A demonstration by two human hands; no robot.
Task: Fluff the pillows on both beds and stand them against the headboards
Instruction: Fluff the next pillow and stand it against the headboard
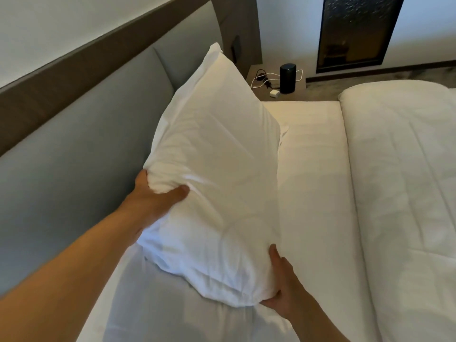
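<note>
I see both hands w/ fingers clamped on plump white cotton pillow (212, 174): left hand (158, 201) at headboard-side edge, right hand (283, 287) at its near corner, over white-sheeted bed (313, 193), near grey padded headboard (86, 154).

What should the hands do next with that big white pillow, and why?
Probably tip the pillow back so that it stands against the grey headboard. The left hand grips its upper corner and the right hand cups the lower one. The pillow is tilted over the sheet, right beside the headboard.
</note>
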